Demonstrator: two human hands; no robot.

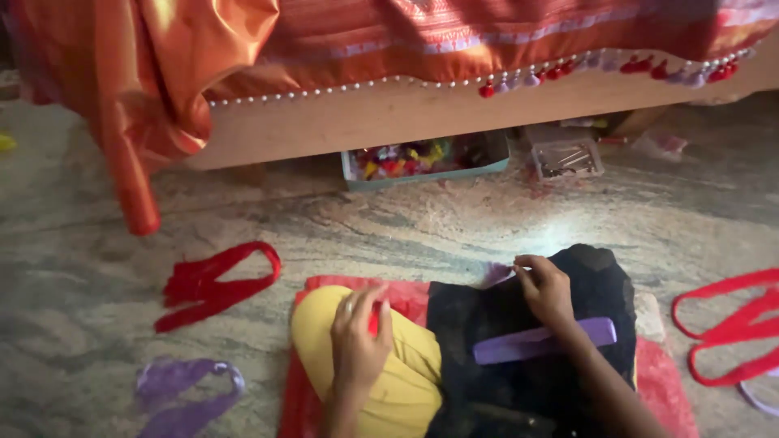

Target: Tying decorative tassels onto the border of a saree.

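purple ribbon [501, 272] lying at the far edge of the black cloth [527, 349] on the lap. right hand [545, 289] pinching its end tight. left hand [357, 341] resting loose on the yellow knee [406, 381], maybe touching something red. best pulling slowly, keeping it flat.

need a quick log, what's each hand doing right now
Left hand: resting on the yellow-clad knee, holding nothing visible.
Right hand: fingertips pinched on pale purple ribbon at the black cloth.

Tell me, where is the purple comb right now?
In the head view, the purple comb lies low and right of centre on the black cloth, partly under the right hand's wrist, with the yellow-clad knee to its left.
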